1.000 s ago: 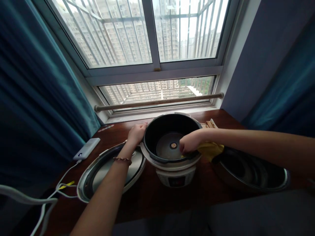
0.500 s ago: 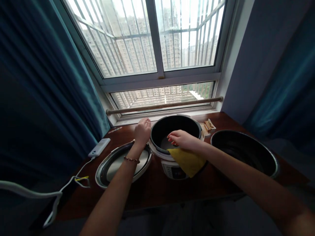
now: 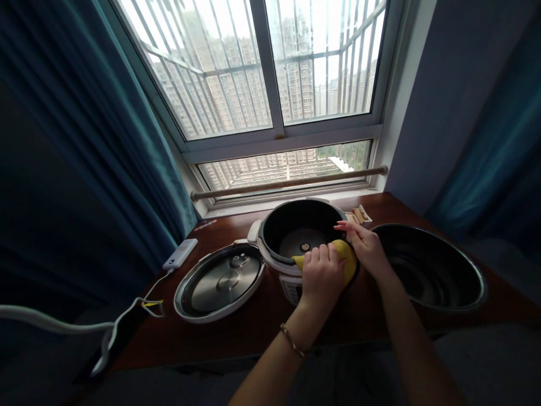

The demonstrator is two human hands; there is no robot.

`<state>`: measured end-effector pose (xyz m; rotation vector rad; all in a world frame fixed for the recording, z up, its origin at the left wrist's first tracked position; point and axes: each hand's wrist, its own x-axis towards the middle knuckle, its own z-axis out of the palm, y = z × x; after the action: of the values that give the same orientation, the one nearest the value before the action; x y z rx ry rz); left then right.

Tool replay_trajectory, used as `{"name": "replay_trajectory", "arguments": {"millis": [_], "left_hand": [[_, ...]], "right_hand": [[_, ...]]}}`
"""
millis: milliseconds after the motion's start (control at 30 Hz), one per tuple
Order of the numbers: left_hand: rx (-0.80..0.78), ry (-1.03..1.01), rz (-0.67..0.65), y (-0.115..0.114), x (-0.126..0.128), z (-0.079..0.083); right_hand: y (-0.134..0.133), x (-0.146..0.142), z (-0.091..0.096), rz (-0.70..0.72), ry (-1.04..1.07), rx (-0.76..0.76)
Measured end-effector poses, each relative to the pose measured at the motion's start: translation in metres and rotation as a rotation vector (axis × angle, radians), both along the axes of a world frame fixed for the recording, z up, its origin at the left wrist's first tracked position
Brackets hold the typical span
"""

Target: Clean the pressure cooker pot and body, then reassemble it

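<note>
Yellow cloth [image 3: 350, 260] bunches in the left hand [image 3: 323, 270], fingers curled around it, at the near-right rim of the uncovered cooker [image 3: 274, 265], right of center frame; the right hand [image 3: 366, 245] bends alongside, its grip unclear. The lid [image 3: 211, 287] lies lower left, apparently leaving the cooker's mouth reachable.

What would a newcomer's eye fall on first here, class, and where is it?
Probably the bright barred window, filling the upper middle. Below it, the left hand grips a yellow cloth at the near right side of the open electric cooker, the right hand close by. The upturned lid lies left of the cooker; a dark pot sits to its right.
</note>
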<state>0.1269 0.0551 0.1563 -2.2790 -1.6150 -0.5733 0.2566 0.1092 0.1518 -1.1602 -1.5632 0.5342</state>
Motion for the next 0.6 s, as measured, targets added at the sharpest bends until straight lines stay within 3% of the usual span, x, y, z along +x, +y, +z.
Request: {"name": "replay_trajectory", "arguments": {"millis": [100,300,467,600], "left_hand": [[0.003,0.055,-0.088,-0.002,-0.026,0.000],[-0.131,0.022,-0.297,0.005,-0.100,0.013],[-0.299,-0.041,-0.519,0.043,-0.162,0.030],[-0.371,-0.059,-0.574,0.082,-0.187,0.039]], "right_hand": [[0.004,-0.001,-0.011,0.054,-0.061,0.103],[0.002,-0.015,-0.034,-0.027,0.019,0.270],[0.003,-0.015,-0.035,-0.001,-0.010,0.332],[0.005,-0.014,-0.035,0.011,-0.028,0.353]]}}
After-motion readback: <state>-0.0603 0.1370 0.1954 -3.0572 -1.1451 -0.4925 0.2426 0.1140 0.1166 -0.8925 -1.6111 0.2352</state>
